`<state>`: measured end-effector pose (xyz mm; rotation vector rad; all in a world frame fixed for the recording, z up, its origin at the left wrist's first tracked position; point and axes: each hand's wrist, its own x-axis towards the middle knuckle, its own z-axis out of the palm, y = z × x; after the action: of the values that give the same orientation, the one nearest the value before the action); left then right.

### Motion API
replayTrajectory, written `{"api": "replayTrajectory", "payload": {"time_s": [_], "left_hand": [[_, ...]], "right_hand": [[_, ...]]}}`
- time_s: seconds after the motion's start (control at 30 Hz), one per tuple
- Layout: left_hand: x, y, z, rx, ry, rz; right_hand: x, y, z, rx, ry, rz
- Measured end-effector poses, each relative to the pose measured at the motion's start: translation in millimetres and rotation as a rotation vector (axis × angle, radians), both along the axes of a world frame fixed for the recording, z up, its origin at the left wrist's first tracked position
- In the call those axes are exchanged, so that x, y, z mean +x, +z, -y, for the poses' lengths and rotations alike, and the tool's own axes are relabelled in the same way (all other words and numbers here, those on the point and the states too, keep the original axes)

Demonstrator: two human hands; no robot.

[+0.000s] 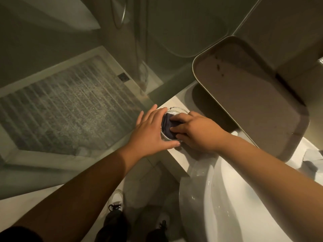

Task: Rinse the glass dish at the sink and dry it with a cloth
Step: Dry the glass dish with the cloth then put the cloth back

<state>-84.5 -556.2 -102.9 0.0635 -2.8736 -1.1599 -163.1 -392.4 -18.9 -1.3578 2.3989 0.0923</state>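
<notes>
A round clear glass dish [176,110] rests on the white counter ledge to the left of the sink. My left hand [152,131] grips the dish's left rim, thumb curled along its near edge. A dark navy cloth [167,124] lies bunched inside the dish. My right hand [195,131] presses down on that cloth with its fingers, covering the dish's right half. Most of the dish is hidden under both hands.
The white sink basin [218,198] curves at the lower right. A rounded mirror [248,95] hangs above the counter. A shower tray with a ribbed floor [66,110] lies to the left. My shoes [115,203] stand on the floor below. Crumpled paper [312,158] sits at the right edge.
</notes>
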Motion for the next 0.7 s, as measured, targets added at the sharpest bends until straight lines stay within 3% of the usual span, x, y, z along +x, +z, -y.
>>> {"api": "replayTrajectory", "payload": {"time_s": [0.27, 0.43, 0.7], "left_hand": [[-5, 6, 8, -0.026, -0.105, 0.067], [-9, 11, 10, -0.123, -0.189, -0.051], [-6, 15, 31, 0.186, -0.210, 0.068]], "right_hand": [[-2, -1, 0, -0.017, -0.007, 0.082], [-3, 0, 1, -0.022, -0.009, 0.105], [-2, 6, 0, -0.031, -0.017, 0.150]]}}
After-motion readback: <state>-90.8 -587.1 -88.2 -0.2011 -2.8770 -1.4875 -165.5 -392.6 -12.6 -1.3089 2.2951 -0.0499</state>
